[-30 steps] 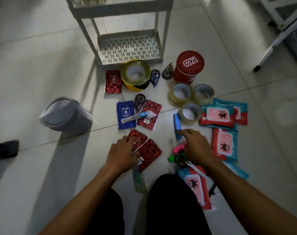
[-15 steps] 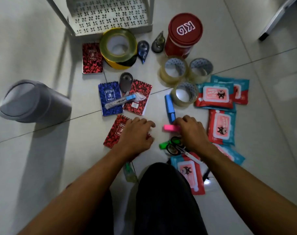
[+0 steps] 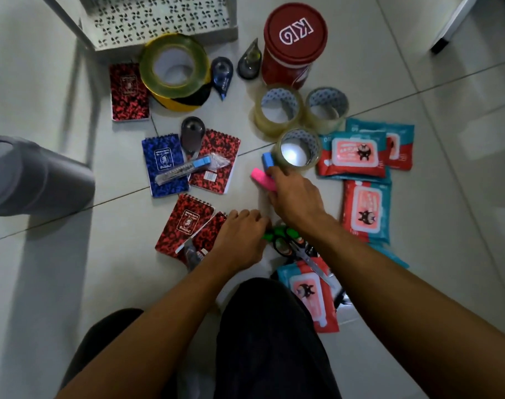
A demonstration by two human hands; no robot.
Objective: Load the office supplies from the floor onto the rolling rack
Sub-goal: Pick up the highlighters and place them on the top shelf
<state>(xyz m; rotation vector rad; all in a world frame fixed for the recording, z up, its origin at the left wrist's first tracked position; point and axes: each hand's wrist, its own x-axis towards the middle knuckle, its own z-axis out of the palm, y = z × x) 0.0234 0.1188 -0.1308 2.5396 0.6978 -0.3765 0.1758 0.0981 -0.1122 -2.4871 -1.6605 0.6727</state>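
We see our right hand curled around a pink highlighter, with a blue highlighter poking out just above it. We cannot tell if the blue one is in the grip too. Our left hand reaches down with bent fingers to a green highlighter on the floor. It touches the green one, but we cannot tell if it has a real hold on it. Black scissors lie right beside the green highlighter, partly under our right arm.

Three clear tape rolls sit close together just past our right hand. A red can stands behind them. Packs of wipes lie on the right side. Little red notebooks and a blue notebook lie on the left, and a cutter rests across two of them. A big yellow tape roll sits by the bottom shelf of the rolling rack, at the top. All the supplies are down on the floor. A gray bin stands at the far left.
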